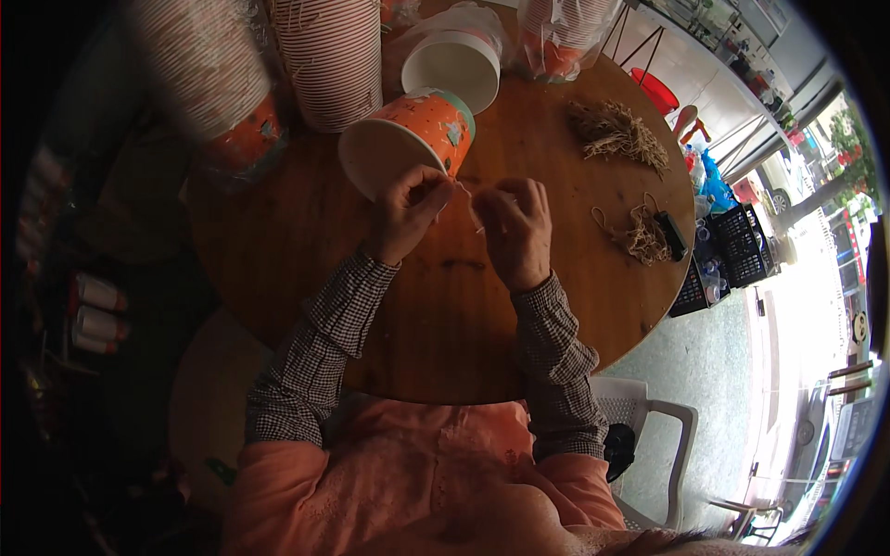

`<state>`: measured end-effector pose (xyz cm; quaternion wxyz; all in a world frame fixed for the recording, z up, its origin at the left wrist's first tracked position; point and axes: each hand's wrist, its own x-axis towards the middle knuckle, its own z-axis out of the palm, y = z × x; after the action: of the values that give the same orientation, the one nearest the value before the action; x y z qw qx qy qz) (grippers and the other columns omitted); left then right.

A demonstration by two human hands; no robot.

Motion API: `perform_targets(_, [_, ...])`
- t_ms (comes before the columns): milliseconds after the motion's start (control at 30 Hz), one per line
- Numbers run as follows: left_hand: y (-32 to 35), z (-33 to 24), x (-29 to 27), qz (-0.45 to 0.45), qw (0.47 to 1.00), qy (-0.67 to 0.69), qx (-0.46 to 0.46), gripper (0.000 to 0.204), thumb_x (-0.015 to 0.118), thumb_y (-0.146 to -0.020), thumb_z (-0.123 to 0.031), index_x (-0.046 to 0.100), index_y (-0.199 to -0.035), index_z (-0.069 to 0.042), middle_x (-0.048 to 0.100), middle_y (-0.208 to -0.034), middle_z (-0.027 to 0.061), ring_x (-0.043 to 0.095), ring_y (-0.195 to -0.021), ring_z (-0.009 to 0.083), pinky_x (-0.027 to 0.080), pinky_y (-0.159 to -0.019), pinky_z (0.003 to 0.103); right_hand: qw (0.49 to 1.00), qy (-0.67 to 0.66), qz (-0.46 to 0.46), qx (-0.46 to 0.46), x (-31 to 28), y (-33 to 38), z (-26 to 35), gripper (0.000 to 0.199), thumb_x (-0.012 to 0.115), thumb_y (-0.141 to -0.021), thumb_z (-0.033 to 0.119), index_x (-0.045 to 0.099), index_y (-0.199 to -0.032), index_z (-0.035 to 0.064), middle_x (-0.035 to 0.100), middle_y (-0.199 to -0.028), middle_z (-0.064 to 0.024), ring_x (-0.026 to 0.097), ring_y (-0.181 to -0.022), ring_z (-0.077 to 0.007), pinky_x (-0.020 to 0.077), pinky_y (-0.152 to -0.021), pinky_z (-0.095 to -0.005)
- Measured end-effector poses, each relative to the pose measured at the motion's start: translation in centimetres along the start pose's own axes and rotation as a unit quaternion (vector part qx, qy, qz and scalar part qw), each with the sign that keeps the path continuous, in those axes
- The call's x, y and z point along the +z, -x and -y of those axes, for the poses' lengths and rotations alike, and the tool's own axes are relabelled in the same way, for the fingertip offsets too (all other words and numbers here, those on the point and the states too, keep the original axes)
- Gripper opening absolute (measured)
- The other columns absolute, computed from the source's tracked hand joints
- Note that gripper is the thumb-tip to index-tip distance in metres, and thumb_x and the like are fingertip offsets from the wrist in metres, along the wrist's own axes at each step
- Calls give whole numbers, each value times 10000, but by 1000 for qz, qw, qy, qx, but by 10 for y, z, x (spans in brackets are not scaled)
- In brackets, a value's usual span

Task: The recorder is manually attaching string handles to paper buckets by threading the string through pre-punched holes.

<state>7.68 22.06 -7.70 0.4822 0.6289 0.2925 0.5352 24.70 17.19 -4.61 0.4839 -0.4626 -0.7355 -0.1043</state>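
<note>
An orange paper bucket (425, 120) with a green band lies on its side on the round wooden table (445, 343), its pale open mouth facing left and toward me. At the bucket's near side my left hand (406, 215) is closed, thumb and finger pinching a thin pale string (465, 192). A short way to the right, my right hand (515, 232) has its fingers curled together, and the string runs across to them. The fingertips partly hide the string's ends, and I cannot tell whether it is tied to the bucket.
Tall stacks of nested paper buckets (326, 65) stand at the far left, with another bagged stack (567, 32) at the back. A white-lined bucket (451, 72) lies behind. Tan twine bundles (619, 134) and a small black object (671, 235) lie at right. A white chair (663, 435) stands near right.
</note>
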Motion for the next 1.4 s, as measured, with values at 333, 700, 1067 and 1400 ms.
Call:
perform_targets(333, [4,-14,3,90,992,78,-35,128,625,-884,-103,651,-953,1,622,-803,-9,548,-703,43,445,-625,187,967,-211,31,141,14,0,1,108,682,-791,89,656,-887,48,568,-926,-79,573,-896,-237,490,-744,-324])
perform_targets(700, [3,-9,7,22,991,93,-94,158,616,-900,-156,662,-947,-12,656,-832,-1,559,-731,41,456,-634,189,814,-469,80,335,18,12,-10,158,689,-823,115,652,-896,-20,673,-875,-47,595,-878,-78,490,-715,-258])
perform_targets(1067, [4,-3,11,-33,999,29,-3,102,646,-875,-97,637,-932,-13,623,-829,-1,599,-765,63,506,-714,190,957,-224,58,176,8,6,1,105,692,-753,93,655,-842,50,663,-855,-76,608,-839,-241,486,-758,-330])
perform_targets(1400, [2,-4,8,16,992,-89,86,125,646,-872,-104,641,-946,-4,604,-802,-7,570,-720,73,454,-629,200,965,-223,28,139,7,3,-8,85,662,-774,61,651,-859,57,654,-866,-83,592,-837,-258,472,-755,-339])
